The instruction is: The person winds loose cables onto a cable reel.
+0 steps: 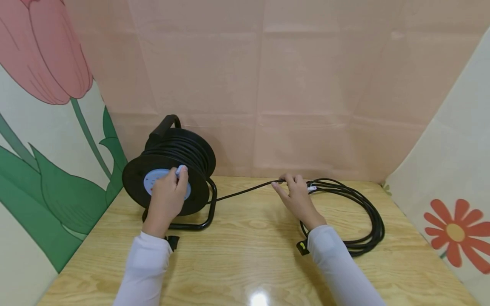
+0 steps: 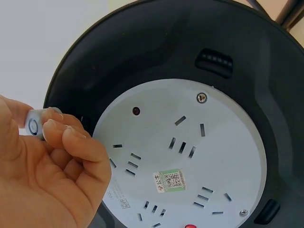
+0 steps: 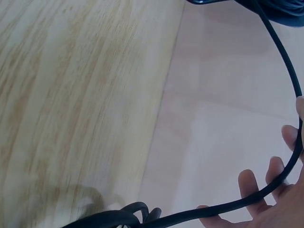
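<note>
A black cable reel (image 1: 134,185) stands at the left of the table, tilted toward me, with a pale blue socket face (image 2: 228,142) in its middle. My left hand (image 1: 165,199) pinches the small pale blue crank knob (image 2: 34,124) near the face's upper edge, thumb and fingertips around it. From the reel's lower right a black cable (image 1: 245,192) runs across to my right hand (image 1: 300,202). In the right wrist view it lies across the fingers (image 3: 249,183), with the thumb at its upper part. Beyond that hand, the cable leads into a loose coil (image 1: 373,216).
A black plug (image 1: 302,247) with a yellow-green mark lies by my right sleeve. A white tag (image 1: 311,188) hangs on the coil. The reel's tube stand (image 1: 189,226) rests on the wooden table (image 1: 237,255). Printed cloth walls (image 1: 314,85) close in the back and sides.
</note>
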The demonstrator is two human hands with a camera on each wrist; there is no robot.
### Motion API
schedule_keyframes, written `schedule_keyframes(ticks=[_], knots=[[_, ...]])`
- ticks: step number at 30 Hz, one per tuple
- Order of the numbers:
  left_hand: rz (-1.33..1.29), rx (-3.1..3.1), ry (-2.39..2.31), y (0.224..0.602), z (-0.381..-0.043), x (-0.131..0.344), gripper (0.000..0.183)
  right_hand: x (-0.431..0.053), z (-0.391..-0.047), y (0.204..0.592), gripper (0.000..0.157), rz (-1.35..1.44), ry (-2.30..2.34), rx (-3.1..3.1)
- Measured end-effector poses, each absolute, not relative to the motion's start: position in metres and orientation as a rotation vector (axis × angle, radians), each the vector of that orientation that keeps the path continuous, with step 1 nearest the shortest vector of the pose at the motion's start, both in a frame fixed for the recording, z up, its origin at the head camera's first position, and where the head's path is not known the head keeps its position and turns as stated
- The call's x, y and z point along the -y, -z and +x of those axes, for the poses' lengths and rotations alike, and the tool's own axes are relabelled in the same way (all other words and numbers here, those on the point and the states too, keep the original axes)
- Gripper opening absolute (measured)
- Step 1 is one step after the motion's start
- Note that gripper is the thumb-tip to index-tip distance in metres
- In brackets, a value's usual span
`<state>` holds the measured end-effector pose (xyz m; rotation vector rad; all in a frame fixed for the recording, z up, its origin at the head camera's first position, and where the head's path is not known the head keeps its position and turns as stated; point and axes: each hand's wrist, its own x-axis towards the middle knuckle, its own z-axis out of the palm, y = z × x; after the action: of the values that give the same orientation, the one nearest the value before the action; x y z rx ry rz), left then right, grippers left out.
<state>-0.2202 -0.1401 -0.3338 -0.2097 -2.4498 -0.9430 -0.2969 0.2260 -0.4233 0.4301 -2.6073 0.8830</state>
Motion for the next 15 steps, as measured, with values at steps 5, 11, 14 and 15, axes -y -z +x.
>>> schedule_keyframes(ticks=[5,11,14,15], knots=[[-0.235,2.444,0.944,0.3356,-0.2199,0.1375,0.051,-0.2242,-0.2982,0.4240,0.044,0.418,-0.881,2.604],[-0.230,2.456,0.950,0.3386,-0.2205,0.1353,0.052,-0.2237,-0.2990,0.4246,0.047,0.423,-0.868,2.631],[-0.230,2.466,0.948,0.3396,-0.2202,0.1340,0.052,-0.2244,-0.2999,0.4246,0.047,0.426,-0.869,2.656],[-0.233,2.468,0.944,0.3401,-0.2202,0.1334,0.052,-0.2247,-0.3002,0.4248,0.046,0.428,-0.873,2.658]])
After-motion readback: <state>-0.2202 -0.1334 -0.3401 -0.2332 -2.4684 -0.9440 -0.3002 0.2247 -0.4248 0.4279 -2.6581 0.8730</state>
